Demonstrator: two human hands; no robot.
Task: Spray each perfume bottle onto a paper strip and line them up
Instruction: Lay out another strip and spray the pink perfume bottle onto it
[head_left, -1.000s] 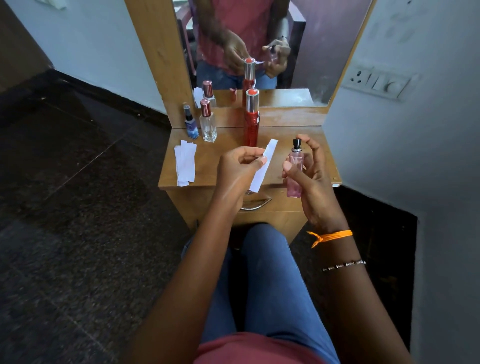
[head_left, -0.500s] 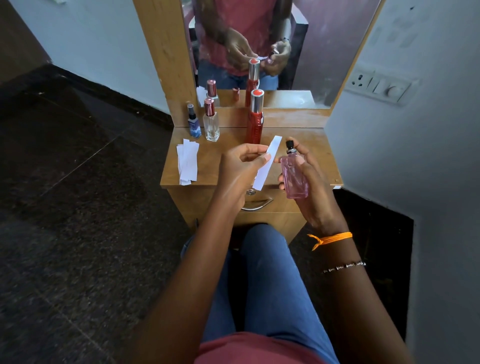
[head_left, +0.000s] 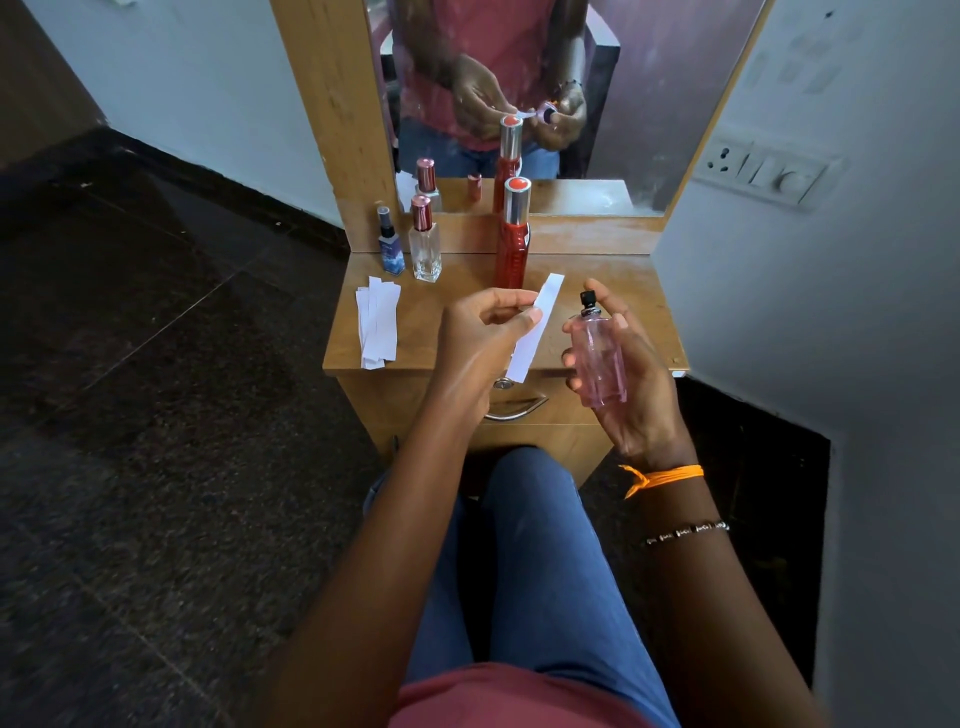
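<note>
Step in hand, by judgement: spraying of the first bottle onto a strip, with bottle and strip both raised above the front of the dresser top (head_left: 639, 280) and no sprayed strip yet laid out in a row. Right hand (head_left: 631, 384) wrapped round the pink bottle (head_left: 600, 361), palm turned up, fingers curled behind and beside the glass, thumb lying along its near side; bottle tilted slightly, black nozzle (head_left: 588, 299) uppermost and uncapped. Forefinger raised just beside the nozzle, apparently not pressing on it; actual contact could not be told. Left hand (head_left: 480, 343) pinched on the paper strip (head_left: 535, 327) between thumb and forefinger near the strip's middle, remaining fingers loosely curled beneath; strip held slanted, upper end free and near the nozzle, not touching it. Next move, by judgement: forefinger brought onto the nozzle head, spray opening turned toward the upper part of the strip, strip held steady during one short press, then strip laid flat on the wood and bottle set down by it. Spare strips (head_left: 378, 322) stacked at the left front of the dresser top. Blue bottle (head_left: 390, 244), clear bottle (head_left: 425, 241) and tall red bottle (head_left: 511, 234) standing upright at the back, before the mirror (head_left: 623, 104), all well apart from both hands and apparently untouched.
</note>
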